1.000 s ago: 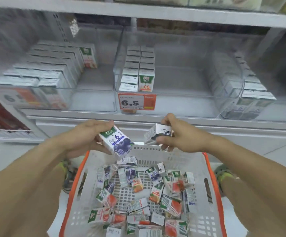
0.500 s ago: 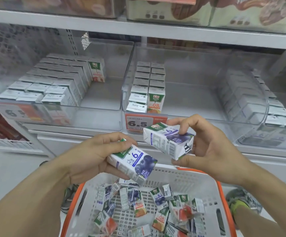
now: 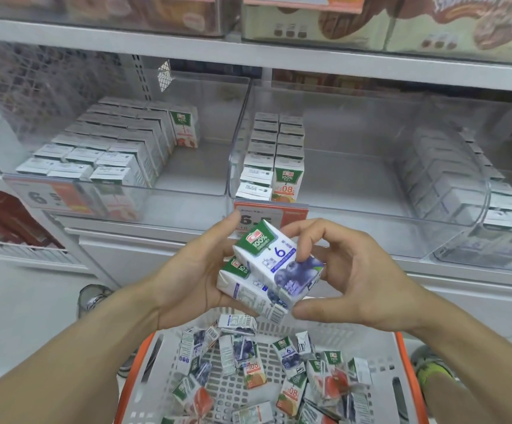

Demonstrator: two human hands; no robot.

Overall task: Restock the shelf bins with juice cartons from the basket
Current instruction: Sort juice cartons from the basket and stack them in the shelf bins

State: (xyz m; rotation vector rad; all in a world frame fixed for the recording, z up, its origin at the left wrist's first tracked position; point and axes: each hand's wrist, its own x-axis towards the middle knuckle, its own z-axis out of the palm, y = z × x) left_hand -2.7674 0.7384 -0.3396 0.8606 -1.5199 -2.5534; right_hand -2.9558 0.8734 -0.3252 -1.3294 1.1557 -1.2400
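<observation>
Two blueberry juice cartons are stacked together between my hands, above the basket. The upper blueberry carton (image 3: 279, 261) lies on the lower blueberry carton (image 3: 248, 293). My left hand (image 3: 193, 270) cups both from the left, fingers curled behind them. My right hand (image 3: 352, 280) pinches the upper one from the right, thumb under its lower corner. The white basket (image 3: 383, 362) with orange rim holds several loose cartons. On the shelf, the clear middle bin (image 3: 355, 215) holds two rows of cartons at its left side.
A clear left bin (image 3: 187, 194) is mostly filled with cartons. A curved right bin (image 3: 481, 191) also holds rows. A price tag (image 3: 291, 214) reading 6.5 hangs on the shelf edge. Snack boxes fill the upper shelf. My shoes show on the floor beside the basket.
My two hands came together, and the carton from my right hand now lies on top of the one in my left. The view has moved closer to the shelf.
</observation>
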